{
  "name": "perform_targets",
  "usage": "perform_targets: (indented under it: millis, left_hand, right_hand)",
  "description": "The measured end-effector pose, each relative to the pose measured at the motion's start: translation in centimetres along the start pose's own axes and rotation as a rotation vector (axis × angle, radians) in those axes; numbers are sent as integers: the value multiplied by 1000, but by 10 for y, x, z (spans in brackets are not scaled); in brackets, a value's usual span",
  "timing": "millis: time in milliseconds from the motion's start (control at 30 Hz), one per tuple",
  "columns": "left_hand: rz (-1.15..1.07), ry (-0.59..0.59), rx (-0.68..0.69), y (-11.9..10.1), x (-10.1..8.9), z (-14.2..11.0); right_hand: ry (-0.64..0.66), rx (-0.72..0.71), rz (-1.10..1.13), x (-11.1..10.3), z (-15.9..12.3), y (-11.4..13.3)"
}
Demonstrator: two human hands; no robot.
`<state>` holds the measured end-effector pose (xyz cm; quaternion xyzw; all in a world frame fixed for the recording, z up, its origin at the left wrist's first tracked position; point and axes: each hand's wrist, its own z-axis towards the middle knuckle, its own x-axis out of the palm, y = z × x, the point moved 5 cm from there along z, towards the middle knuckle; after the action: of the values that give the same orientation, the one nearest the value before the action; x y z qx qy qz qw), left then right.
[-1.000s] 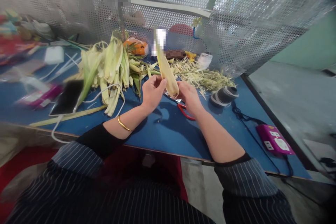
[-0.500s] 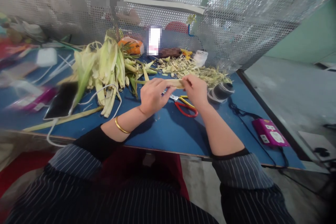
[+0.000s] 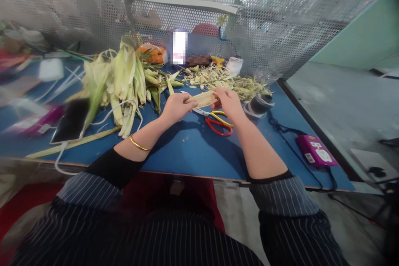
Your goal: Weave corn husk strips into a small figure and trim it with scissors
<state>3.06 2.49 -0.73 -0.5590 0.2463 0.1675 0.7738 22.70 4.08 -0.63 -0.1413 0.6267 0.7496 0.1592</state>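
Note:
A pale yellow corn husk (image 3: 204,99) is stretched roughly level between my two hands. My left hand (image 3: 177,108) pinches its left part between thumb and fingers. At the husk's right end, my right hand (image 3: 229,102) grips it with bent fingers. Just below the husk, scissors (image 3: 220,122) with one red and one yellow handle loop lie on the blue table (image 3: 193,153); the blades are partly covered. To the left is a big bunch of corn husks (image 3: 124,70). Behind my hands spreads a heap of husk scraps (image 3: 215,77).
A phone (image 3: 70,120) with a white cable lies on the left. Toward the right are a dark roll (image 3: 259,105) and a purple power socket block (image 3: 316,150) with black cords. An orange packet (image 3: 152,54) and a bright-screened device (image 3: 179,48) stand by the perforated screen (image 3: 193,12).
The husk has swung from upright to level between my hands. My left hand has shifted along it, and the scissors have come into fuller view.

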Motion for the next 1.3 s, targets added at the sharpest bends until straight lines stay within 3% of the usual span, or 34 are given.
perform_targets:
  millis: [67, 100, 200, 300, 467, 600, 700, 833, 933, 1133, 1300]
  left_hand:
    - [10, -41, -32, 7, -5, 4]
    - [3, -58, -50, 10, -7, 5]
    - [-10, -95, -90, 17, -13, 9]
    - [-4, -135, -108, 21, -18, 11]
    - [-57, -174, -116, 28, -21, 15]
    - [-55, -229, -121, 34, -27, 18]
    - [-49, -270, -156, 39, -33, 19]
    - [-66, -309, -188, 44, -39, 22]
    - [-47, -332, -189, 46, -42, 24]
    - [-63, -341, -183, 44, -42, 23]
    - [-134, -295, -186, 42, -33, 21]
  right_hand:
    - [48, -16, -245, -10, -3, -2]
    - [87, -63, -473, -14, -8, -2]
    - [327, -66, -950, -15, -25, -11]
    - [452, -106, -1071, -6, -38, -14]
    - [426, -197, -1168, 8, -38, -12]
    - [418, -145, -1002, 4, -32, -16]
    - [350, -65, -648, -2, -27, -16]
    - [176, 177, -139, -13, -23, -20]
    - [169, 248, 52, -15, -24, -22]
    - [308, 146, 19, -12, -29, -17]
    - [294, 74, -139, -7, -31, -11]
